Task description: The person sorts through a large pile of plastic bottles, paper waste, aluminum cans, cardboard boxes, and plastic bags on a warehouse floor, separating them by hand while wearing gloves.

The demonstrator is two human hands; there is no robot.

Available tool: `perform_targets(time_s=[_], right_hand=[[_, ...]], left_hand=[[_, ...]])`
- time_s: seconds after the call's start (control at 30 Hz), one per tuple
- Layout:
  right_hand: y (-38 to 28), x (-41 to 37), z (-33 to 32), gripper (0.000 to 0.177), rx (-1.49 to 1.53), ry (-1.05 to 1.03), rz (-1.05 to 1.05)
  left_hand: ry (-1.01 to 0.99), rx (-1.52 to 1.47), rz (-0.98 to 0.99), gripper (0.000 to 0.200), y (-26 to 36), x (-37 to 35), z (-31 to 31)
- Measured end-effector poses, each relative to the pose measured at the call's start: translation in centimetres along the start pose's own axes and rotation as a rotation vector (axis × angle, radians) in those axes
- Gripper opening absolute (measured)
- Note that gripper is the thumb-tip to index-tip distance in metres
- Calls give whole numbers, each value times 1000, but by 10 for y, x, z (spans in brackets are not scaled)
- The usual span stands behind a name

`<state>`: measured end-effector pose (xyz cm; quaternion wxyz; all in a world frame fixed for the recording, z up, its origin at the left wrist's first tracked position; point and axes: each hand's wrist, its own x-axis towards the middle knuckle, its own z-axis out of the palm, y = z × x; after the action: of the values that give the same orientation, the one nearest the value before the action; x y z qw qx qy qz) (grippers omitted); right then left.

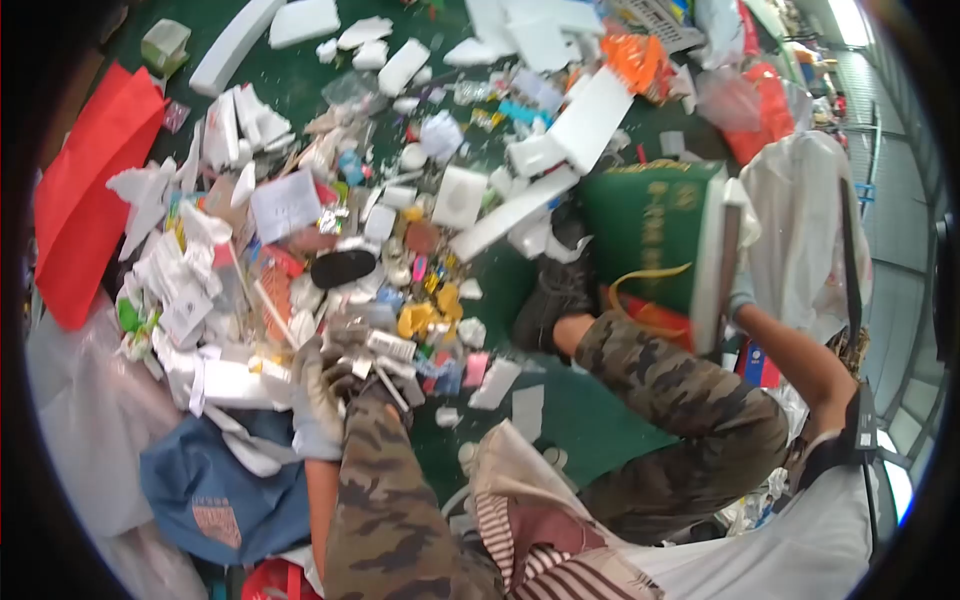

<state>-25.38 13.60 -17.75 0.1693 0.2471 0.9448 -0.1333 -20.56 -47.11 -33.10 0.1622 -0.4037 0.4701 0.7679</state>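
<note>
A large green box (650,225) with gold lettering and a yellow ribbon is held up at the right. My right hand (741,292), in a pale glove, is closed on its right side; most of the fingers are behind it. My left hand (318,395), gloved, rests beside my left knee at the lower edge of a pile of mixed scraps (420,235). Whether its fingers hold anything is hard to make out. A black oval piece (343,267) and yellow plastic bits (418,318) lie in the pile beyond that hand.
White foam pieces (592,120) are scattered across the green floor (570,410). A red sheet (95,200) stands at the left, a blue bag (225,490) lies at lower left, and a white sack (800,220) is at the right. My legs in camouflage trousers frame the lower area.
</note>
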Motion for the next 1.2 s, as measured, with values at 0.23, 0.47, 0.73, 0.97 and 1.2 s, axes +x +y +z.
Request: perform_targets(time_s=[0.23,0.47,0.73,0.97,1.2], right_hand=[[1,15,-8,68,-252,-233,17],[0,17,-17,65,-434,-404,-5],[78,63,-29,61,-812,-579,-600],[-249,-11,-58,25,-1258,-214,-443],[-361,-92,195,39,-488,-715,-897]], left_hand=[[21,-24,-43,38,9,4,5],[24,23,43,28,-6,23,6],[186,34,369,27,-6,5,-11],[262,491,748,22,10,4,1],[175,1527,827,70,9,25,-3]])
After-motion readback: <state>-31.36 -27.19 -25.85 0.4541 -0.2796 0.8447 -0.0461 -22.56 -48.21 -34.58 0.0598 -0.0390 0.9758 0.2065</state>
